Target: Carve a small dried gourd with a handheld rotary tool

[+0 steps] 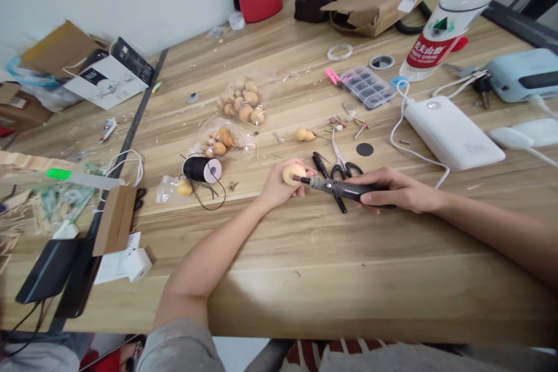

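Observation:
My left hand (275, 187) is closed around a small tan gourd (293, 174), held just above the wooden table (331, 261). My right hand (394, 189) grips a dark pen-shaped rotary tool (337, 188) lying nearly level. The tool's tip touches the gourd's right side. Black-handled scissors (342, 167) and a black pen (325, 171) lie just behind the tool.
Behind my hands lie a black thread spool (201, 169), bags of small gourds (242, 102), one loose gourd (304, 135), a clear bead box (367, 86), a white power bank (451, 132) with cable, and a water bottle (449, 23). Boxes and clutter fill the left side.

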Motion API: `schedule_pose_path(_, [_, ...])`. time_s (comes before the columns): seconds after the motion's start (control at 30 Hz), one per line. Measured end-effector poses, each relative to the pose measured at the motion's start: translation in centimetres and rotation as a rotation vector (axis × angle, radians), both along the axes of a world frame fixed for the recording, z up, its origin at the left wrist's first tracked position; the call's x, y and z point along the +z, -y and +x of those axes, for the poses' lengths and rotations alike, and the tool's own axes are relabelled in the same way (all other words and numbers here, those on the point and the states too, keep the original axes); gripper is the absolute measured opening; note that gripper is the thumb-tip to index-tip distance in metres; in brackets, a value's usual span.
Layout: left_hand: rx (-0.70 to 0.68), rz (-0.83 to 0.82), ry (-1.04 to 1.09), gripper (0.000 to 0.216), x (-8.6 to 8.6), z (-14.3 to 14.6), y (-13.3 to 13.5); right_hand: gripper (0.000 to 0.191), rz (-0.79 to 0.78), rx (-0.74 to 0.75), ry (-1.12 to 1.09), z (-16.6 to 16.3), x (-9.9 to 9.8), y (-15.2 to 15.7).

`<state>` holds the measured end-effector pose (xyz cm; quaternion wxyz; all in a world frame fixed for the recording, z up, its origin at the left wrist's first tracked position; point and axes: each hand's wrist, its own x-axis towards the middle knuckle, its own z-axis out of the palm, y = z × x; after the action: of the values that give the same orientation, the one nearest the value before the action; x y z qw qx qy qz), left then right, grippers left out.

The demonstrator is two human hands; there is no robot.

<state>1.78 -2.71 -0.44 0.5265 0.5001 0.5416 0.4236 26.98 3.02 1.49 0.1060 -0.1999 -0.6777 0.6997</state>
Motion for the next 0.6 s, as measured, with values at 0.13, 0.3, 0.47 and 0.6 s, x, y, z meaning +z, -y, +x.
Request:
schedule_pose_path(0.13, [-0.042,0.036,-0.016,0.02,0.03,-0.32,0.11,0.026,0.0,-0.018,-0.015,-0.02,0.16,0.02])
schedule_pose_path(0.3, [-0.049,0.047,-0.018,0.02,0.01,-0.32,0.09,0.033,0.002,-0.009,-0.008,0.02,0.02,-0.02])
schedule_pose_path(0.47, [-0.004,0.019,-0.014,0.029,-0.13,-0.14,0.03,0.037,-0.002,-0.011,0.006,0.09,-0.2,0.04])
schedule_pose_path(0.6, [-0.044,0.057,-0.03,0.018,-0.1,-0.28,0.15,0.031,-0.026,-0.034,-0.001,0.04,-0.14,0.04])
